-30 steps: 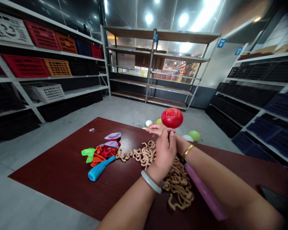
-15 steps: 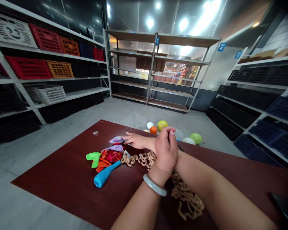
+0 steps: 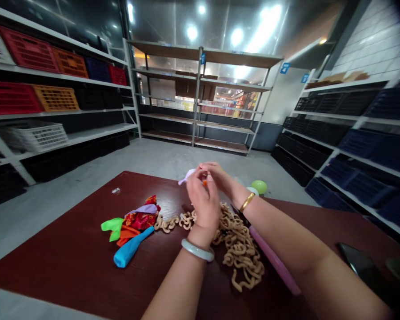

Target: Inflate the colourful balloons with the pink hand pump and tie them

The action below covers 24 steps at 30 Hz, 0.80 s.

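Observation:
My two hands meet above the far part of the dark red table [image 3: 80, 262]. My right hand [image 3: 220, 175], with a gold bangle at the wrist, is closed on a limp pale purple balloon [image 3: 186, 178] that sticks out to the left. My left hand [image 3: 203, 200], wearing a pale bangle, has curled fingers against the right fingertips; what they pinch is hidden. Under my wrists lies a heap of tan curly strands [image 3: 240, 249]. To its left are limp balloons: blue [image 3: 130, 251], green [image 3: 113, 227], orange [image 3: 128, 233], red patterned [image 3: 143, 220] and another purple [image 3: 146, 209].
A long pink object [image 3: 273, 260] lies partly under my right forearm, with a dark phone-like slab [image 3: 356, 262] further right. A small clear scrap [image 3: 116, 191] rests at the far left. An inflated green balloon [image 3: 259, 186] is beyond the table; shelves with crates [image 3: 55, 98] stand around.
My right hand has drawn back from the balloon pile, bringing a purple balloon up to my left hand. My crossed wrists have come apart. The view has turned slightly right.

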### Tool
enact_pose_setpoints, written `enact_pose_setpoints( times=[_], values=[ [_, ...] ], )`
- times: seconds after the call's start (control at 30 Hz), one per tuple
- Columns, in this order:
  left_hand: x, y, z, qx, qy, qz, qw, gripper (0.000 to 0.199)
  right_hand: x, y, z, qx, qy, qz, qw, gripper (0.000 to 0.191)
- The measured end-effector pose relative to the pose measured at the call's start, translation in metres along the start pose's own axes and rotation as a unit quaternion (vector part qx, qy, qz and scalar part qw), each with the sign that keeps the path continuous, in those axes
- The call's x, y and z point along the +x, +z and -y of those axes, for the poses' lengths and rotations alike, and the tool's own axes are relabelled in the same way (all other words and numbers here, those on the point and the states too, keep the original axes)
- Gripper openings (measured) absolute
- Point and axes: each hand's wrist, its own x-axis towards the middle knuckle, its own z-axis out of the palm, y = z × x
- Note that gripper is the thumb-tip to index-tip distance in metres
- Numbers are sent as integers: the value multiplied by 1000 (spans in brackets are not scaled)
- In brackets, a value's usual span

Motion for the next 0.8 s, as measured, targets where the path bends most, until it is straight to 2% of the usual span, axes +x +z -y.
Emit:
enact_pose_setpoints(
  times=[0.07, 0.13, 0.2, 0.3, 0.37, 0.43, 0.5, 0.63, 0.7, 0.8],
  values=[
    [5, 2, 8, 19, -43, -19, 999, 29, -8, -25, 12, 24, 0, -6, 1000, 31],
    [7, 7, 15, -19, -112, 11, 993, 34, -19, -48, 23, 40, -2, -14, 999, 34],
    [5, 15, 20, -108, -186, 62, 975, 34, -32, -68, 31, 56, -4, -8, 998, 34],
    [-7, 26, 17, -218, -282, 202, 913, 26, -54, -92, 41, 57, -7, -8, 998, 32],
    [-18, 30, 9, -257, -338, 305, 852, 26, -67, -105, 46, 47, -12, -20, 999, 32],
    [-27, 31, -1, -298, -390, 369, 790, 35, -80, -117, 49, 43, -21, -37, 998, 33],
    [-33, 29, -10, -338, -428, 399, 737, 41, -91, -127, 51, 40, -29, -57, 997, 34],
    [-34, 25, -20, -386, -494, 424, 654, 45, -108, -146, 47, 31, -27, -81, 996, 34],
    [-33, 24, -22, -385, -519, 429, 631, 39, -115, -153, 45, 28, -22, -82, 996, 33],
    [-34, 23, -25, -347, -535, 455, 622, 28, -119, -160, 42, -4, -11, -81, 997, 30]
  ],
)
